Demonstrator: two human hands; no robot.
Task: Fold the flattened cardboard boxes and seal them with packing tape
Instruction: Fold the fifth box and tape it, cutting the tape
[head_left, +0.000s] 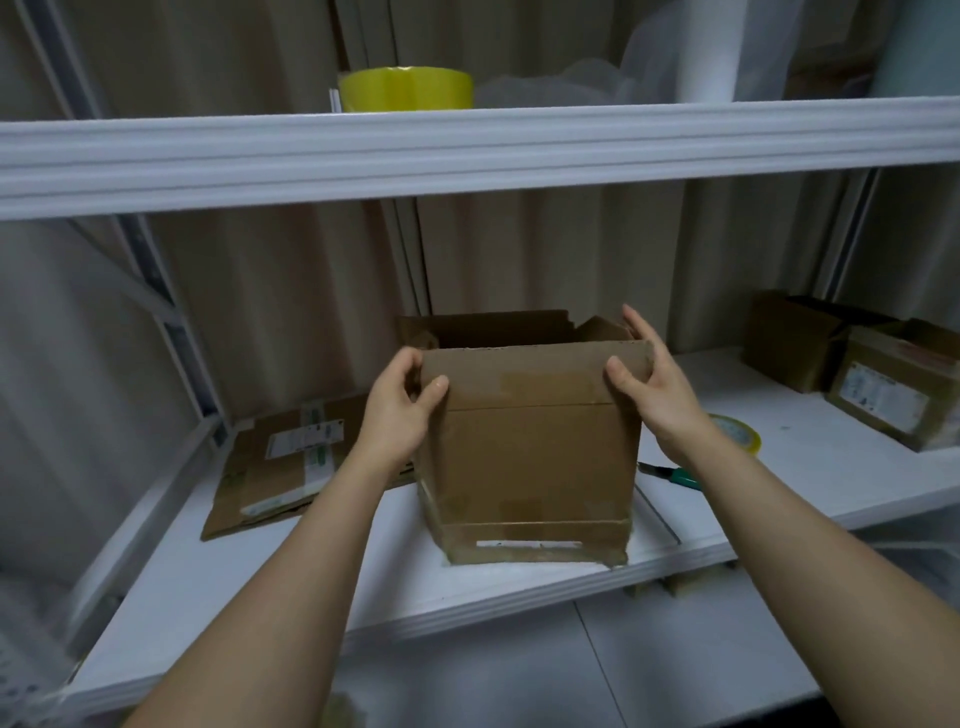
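A brown cardboard box (530, 457) stands upright on the white shelf (291, 582), its top flaps open and tape along its bottom edge. My left hand (400, 405) grips the left end of the near top flap, thumb on the front. My right hand (654, 384) holds the right end of that flap, fingers reaching over the box's right corner. A roll of yellowish packing tape (740, 431) lies on the shelf behind my right wrist. Flattened cardboard boxes (275, 462) with labels lie to the left.
A green-handled cutter (675, 475) lies on the shelf right of the box. Two folded boxes (852, 364) stand at the far right. The upper shelf beam (467, 150) runs overhead, with a large yellow tape roll (405, 88) on it.
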